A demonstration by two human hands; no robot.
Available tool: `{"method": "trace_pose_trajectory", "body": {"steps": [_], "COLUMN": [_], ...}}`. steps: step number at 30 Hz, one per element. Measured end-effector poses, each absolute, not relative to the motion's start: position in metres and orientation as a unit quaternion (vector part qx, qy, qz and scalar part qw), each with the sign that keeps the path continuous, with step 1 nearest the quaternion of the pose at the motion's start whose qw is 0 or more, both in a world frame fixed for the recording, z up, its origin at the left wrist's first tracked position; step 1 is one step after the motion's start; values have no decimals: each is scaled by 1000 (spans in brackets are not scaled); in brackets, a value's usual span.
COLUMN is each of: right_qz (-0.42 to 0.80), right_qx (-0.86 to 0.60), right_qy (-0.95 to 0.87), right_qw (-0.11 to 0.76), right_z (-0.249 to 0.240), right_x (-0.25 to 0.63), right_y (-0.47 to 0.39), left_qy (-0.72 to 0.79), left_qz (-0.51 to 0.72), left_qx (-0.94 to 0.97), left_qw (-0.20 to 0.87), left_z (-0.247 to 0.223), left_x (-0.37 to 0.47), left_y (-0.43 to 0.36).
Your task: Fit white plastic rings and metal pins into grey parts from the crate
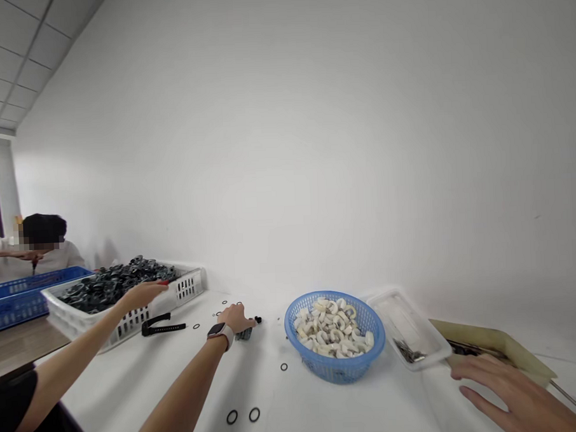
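Observation:
My left hand [236,318], with a watch on its wrist, reaches palm down over the white table. Its fingers curl around a dark grey part [244,334], partly hidden beneath the hand. A small black piece [258,320] lies by my thumb. At the lower right, my right hand [510,384] is open with its fingers apart, in front of a tan tray [523,346] holding dark metal pieces. Close by stands a clear plastic box [402,313] with several small metal parts. A blue basket [335,367] full of white curved pieces [333,325] sits between my hands.
At left, a co-worker's hand [146,294] with something red reaches by a white basket [190,285] heaped with dark grey parts [123,280]. A black strap-like tool [162,325] and black rings [232,417] lie on the table. Another person [45,242] sits behind a blue crate [34,294].

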State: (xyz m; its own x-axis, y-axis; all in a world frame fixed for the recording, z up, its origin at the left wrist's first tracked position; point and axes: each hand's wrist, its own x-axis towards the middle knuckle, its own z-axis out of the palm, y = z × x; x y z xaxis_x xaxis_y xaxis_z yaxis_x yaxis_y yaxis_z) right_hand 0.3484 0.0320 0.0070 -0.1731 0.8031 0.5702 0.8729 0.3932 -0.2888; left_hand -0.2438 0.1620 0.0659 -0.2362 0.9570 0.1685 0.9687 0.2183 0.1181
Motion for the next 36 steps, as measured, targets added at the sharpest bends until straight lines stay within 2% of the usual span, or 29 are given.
{"method": "trace_pose_trajectory", "body": {"steps": [2, 5, 10, 15, 17, 19, 20, 22, 25, 29, 31, 34, 36], "right_qz": [-29, -12, 16, 144, 196, 222, 228, 219, 184, 152, 122, 56, 20], "right_qx": [-580, -595, -568, -528, -515, -490, -479, -458, -417, -368, -378, -419, -440], "right_qy": [-764, -757, -770, -762, -760, -774, -782, -800, -829, -851, -858, -875, -883], "right_qw": [280, 268, 290, 348, 345, 335, 327, 319, 323, 344, 325, 234, 161], "right_z": [11, 16, 34, 76, 93, 107, 113, 121, 127, 127, 125, 116, 105], "right_x": [347, 343, 325, 267, 239, 215, 206, 193, 187, 193, 199, 207, 213], "right_y": [27, 21, 15, -6, -19, -32, -39, -50, -62, -68, -66, -57, -48], "left_qy": [-778, -771, -712, -558, -482, -356, -316, -259, -193, -126, -113, -109, -135], "left_qz": [-96, -124, -229, -324, -346, -406, -419, -430, -426, -394, -368, -358, -379], "left_qx": [-620, -625, -663, -756, -783, -738, -705, -645, -584, -548, -541, -571, -642], "left_qw": [18, 5, -22, -110, -186, -405, -477, -577, -664, -727, -747, -731, -653], "left_z": [64, 70, 101, 127, 124, 114, 108, 95, 82, 72, 64, 51, 43], "left_x": [-237, -229, -221, -176, -145, -114, -99, -74, -45, -22, -17, -18, -23], "left_y": [156, 144, 114, 69, 48, 29, 21, 7, -6, -6, 2, 15, 20]}}
